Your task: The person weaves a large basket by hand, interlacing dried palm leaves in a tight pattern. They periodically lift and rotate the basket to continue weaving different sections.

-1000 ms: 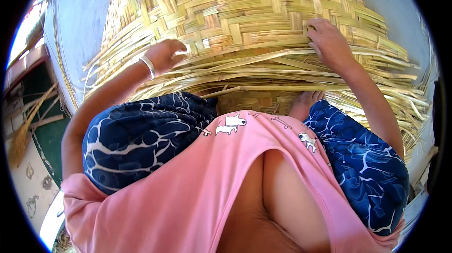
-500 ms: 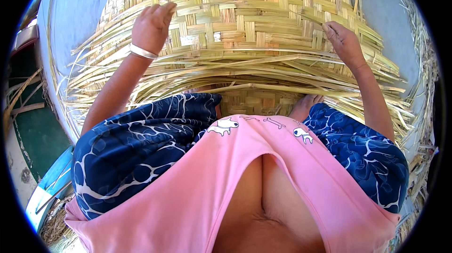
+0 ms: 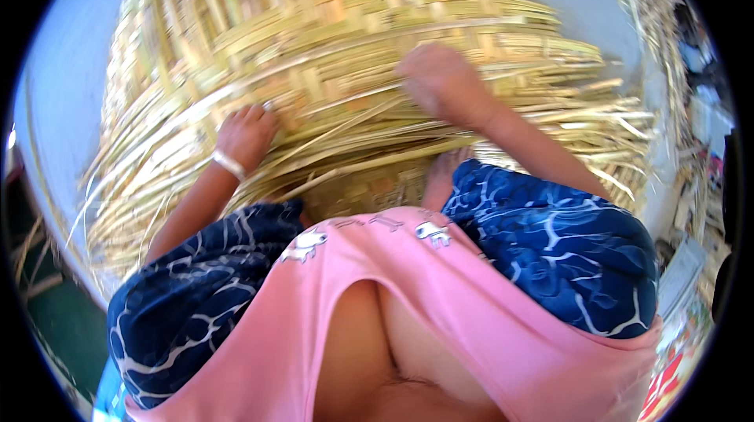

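A large mat of flat yellow-green split strips, bamboo-like (image 3: 330, 9), lies before me, woven over and under. Along its near edge, loose strip ends (image 3: 330, 143) bunch together and stick out to both sides. My left hand (image 3: 247, 137), with a pale bangle (image 3: 228, 164) at the wrist, rests by these strips, fingers curled and closed. What lies under its fingertips is hidden. Over the middle of the near weave is my right hand (image 3: 444, 84), curled into a fist and blurred by motion. Whatever it holds cannot be made out.
My bare foot (image 3: 441, 174) stands at the near edge, by another woven piece (image 3: 357, 192). Blue-grey floor (image 3: 67, 84) borders the mat. Scraps of strip (image 3: 667, 53) lie along the right, and a dark green surface (image 3: 67, 328) is at the lower left.
My right hand has moved left from the mat's right side to its middle. My left hand has come nearer to me, to the loose strips. The whole view has shifted and tilted.
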{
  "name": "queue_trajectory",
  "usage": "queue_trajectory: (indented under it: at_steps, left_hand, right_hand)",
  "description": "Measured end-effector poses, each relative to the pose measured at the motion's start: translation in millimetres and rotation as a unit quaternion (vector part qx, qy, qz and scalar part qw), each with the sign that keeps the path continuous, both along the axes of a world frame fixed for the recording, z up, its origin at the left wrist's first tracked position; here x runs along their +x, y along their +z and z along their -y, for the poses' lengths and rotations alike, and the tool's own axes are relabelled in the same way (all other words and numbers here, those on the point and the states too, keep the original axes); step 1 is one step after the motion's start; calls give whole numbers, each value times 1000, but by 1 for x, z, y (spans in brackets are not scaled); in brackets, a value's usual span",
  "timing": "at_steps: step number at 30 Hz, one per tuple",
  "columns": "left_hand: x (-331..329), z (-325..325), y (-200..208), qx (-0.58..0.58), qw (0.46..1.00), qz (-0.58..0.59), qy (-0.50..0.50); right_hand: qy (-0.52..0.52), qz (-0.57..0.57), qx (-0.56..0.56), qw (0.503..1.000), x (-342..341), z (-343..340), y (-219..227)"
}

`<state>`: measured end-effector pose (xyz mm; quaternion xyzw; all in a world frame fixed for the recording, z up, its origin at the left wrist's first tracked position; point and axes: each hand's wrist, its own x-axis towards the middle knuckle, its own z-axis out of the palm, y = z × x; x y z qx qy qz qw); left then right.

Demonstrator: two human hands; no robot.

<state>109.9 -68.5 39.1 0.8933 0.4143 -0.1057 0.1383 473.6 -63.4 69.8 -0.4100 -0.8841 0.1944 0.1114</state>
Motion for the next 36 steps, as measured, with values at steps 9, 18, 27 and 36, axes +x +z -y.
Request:
queue_trajectory:
  at_steps: [9, 18, 27, 36]
  left_hand:
    - [14, -5, 17, -4, 985, 143, 99]
    - [21, -5, 49, 163, 968, 169, -84]
    - [19, 3, 69, 64, 966, 240, 73]
    - [-24, -14, 41, -17, 977, 111, 180]
  right_hand:
    - [-210, -172, -291, 917, -12, 42, -16]
    - [-406, -599, -524, 450, 14, 6, -12]
    - [-478, -528, -535, 455, 29, -2, -35]
    - [-455, -575, -499, 462, 37, -13, -25]
